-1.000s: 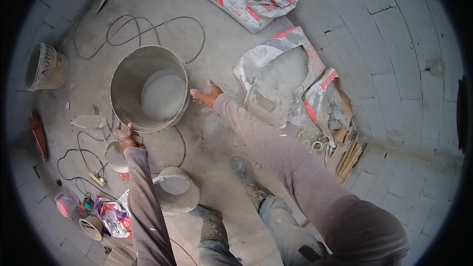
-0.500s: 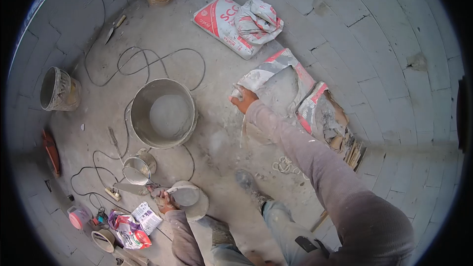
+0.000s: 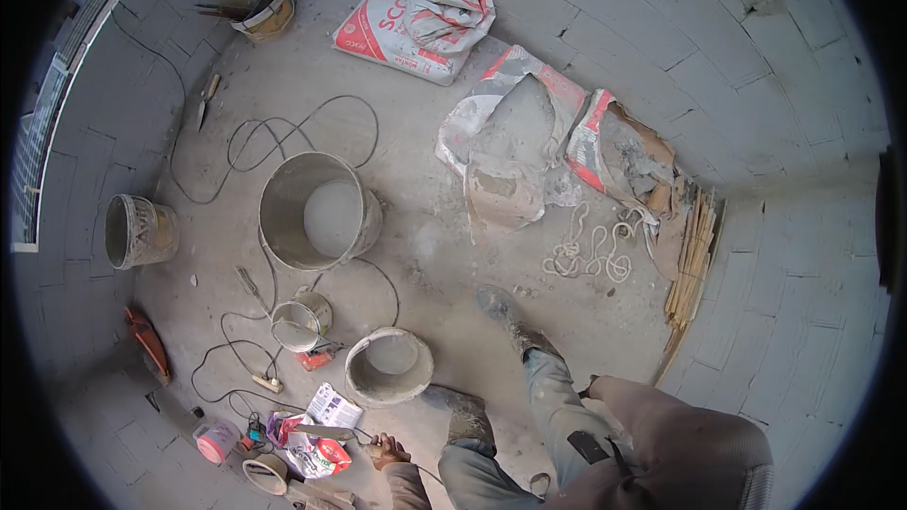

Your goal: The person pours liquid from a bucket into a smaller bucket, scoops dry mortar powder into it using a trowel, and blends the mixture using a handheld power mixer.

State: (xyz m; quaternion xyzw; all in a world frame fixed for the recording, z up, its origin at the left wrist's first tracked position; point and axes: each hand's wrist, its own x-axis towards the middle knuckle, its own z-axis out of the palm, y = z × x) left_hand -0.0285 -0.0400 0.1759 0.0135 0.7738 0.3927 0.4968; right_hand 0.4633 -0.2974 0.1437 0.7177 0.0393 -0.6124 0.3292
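My left hand [image 3: 385, 451] is closed on the handle of a trowel [image 3: 324, 432], whose blade lies over the red, white and purple bag [image 3: 316, 453]. Just above it stands a bucket [image 3: 389, 366] with grey material inside. My right hand [image 3: 591, 387] is at my right leg, mostly hidden by the sleeve, and its fingers cannot be made out. A large round tub [image 3: 312, 211] with a grey mix stands further forward. The small bucket [image 3: 302, 320] is between the tub and the bag. An opened bag of grey powder [image 3: 515, 137] lies to the right.
A full bag [image 3: 387, 33] with a crumpled one on top lies by the far wall. Cables [image 3: 238, 146] loop across the floor. White rope [image 3: 590, 255] and wood strips [image 3: 694, 260] lie at right. A dirty bucket [image 3: 142, 231] stands at left.
My right hand has drawn back from the opened bag to my right leg. My left hand has moved lower with the trowel, away from the small buckets. The view has shifted.
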